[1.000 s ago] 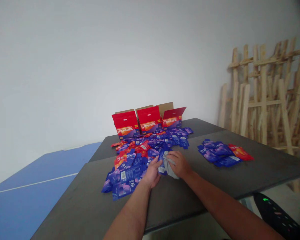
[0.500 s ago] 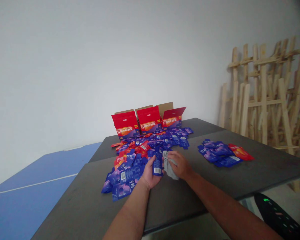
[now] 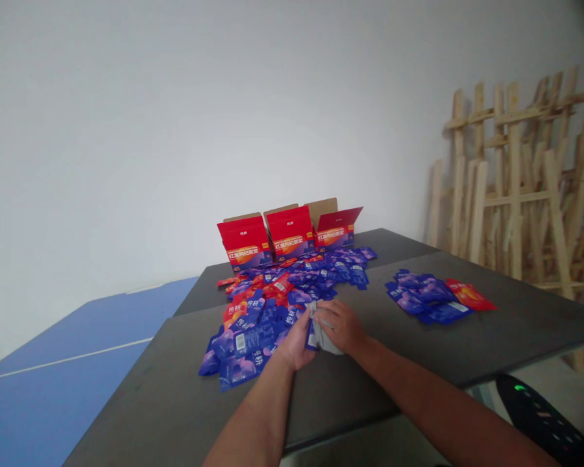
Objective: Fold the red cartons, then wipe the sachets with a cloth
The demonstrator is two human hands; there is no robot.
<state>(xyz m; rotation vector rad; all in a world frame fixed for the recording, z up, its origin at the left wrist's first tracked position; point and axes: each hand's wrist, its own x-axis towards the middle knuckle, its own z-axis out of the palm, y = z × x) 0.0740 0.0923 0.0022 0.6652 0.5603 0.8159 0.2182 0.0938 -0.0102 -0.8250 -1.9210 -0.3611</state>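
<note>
My left hand (image 3: 296, 342) is closed on a blue pouch (image 3: 311, 338), held upright over the near part of the table. A grey cloth (image 3: 324, 338) is bunched in my right hand (image 3: 339, 325) and lies against that pouch, covering most of it. Just left of my hands, blue and red pouches (image 3: 255, 340) are heaped, and the heap runs back toward the boxes. Farther right is a smaller pile of blue pouches (image 3: 421, 297) with a red pouch (image 3: 468, 295) at its side.
Three red boxes with raised flaps, among them the left box (image 3: 246, 245), the middle box (image 3: 292, 237) and the right box (image 3: 335, 232), stand behind the heap on the dark table (image 3: 150, 383). A blue table (image 3: 78, 350) adjoins at left. Wooden easels (image 3: 511, 188) lean against the right wall.
My right hand has moved the grey cloth left onto the blue pouch, which is now mostly covered. The pouch has turned slightly in my left hand. The piles and boxes stay put.
</note>
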